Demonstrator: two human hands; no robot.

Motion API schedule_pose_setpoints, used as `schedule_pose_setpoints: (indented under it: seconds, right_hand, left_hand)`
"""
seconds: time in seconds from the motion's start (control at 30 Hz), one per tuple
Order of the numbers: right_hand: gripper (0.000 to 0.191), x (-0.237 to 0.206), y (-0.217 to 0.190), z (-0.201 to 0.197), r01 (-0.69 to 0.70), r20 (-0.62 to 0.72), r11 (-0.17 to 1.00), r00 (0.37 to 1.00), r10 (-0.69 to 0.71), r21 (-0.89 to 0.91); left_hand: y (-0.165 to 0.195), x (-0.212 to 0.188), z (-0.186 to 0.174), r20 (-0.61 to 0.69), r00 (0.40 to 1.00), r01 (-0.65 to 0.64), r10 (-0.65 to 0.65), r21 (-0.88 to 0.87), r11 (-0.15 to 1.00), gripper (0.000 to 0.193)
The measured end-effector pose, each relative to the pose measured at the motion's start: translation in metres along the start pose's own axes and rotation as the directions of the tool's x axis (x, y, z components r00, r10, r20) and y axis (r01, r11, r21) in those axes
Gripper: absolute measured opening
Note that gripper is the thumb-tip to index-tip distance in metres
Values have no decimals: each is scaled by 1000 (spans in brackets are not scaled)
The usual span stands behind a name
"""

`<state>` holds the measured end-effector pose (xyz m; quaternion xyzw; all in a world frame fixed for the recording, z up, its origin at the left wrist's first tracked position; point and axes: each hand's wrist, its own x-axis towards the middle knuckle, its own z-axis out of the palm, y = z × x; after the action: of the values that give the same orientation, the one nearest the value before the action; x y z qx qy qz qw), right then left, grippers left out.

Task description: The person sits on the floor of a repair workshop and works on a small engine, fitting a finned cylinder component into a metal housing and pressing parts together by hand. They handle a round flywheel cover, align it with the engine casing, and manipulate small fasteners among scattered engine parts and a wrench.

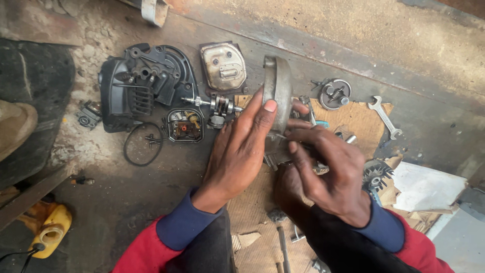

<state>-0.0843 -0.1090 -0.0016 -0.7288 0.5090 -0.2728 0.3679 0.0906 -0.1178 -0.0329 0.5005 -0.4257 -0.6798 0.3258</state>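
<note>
We find a small engine well stripped down. The left hand [237, 151] steadies an upright grey drum [277, 93], fingers spread flat against its face rather than closed round it. The right hand [328, 172] has its fingers pinched at the assembly below the drum; what they grip is hidden. Already off and laid on the floor: black housing [136, 86], muffler [223, 65], crankshaft [217, 105], clutch [334, 94], spanner [385, 117]. In our judgement, the part in hand remains unfinished.
</note>
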Motion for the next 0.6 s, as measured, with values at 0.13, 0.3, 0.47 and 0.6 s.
schedule_pose_setpoints:
  seconds: [0.13, 0.3, 0.47, 0.6]
  right_hand:
    - [8, 0, 2, 5, -2, -15, 1000, 1000, 2, -25]
    - [14, -1, 2, 8, 28, 9, 1000, 1000, -28, 7]
    - [14, 0, -5, -2, -8, -28, 999, 1000, 7, -36]
    - [17, 4, -7, 7, 88, -10, 996, 996, -88, -25]
  left_hand:
    - [-6, -1, 1, -22, 992, -123, 127, 133, 983, 52]
    - [-8, 1, 2, -59, 984, -148, 165, 230, 962, 58]
    - [6, -3, 2, -25, 999, -29, 27, -104, 994, 54]
    - [16, -3, 2, -26, 999, -50, 47, -112, 992, 53]
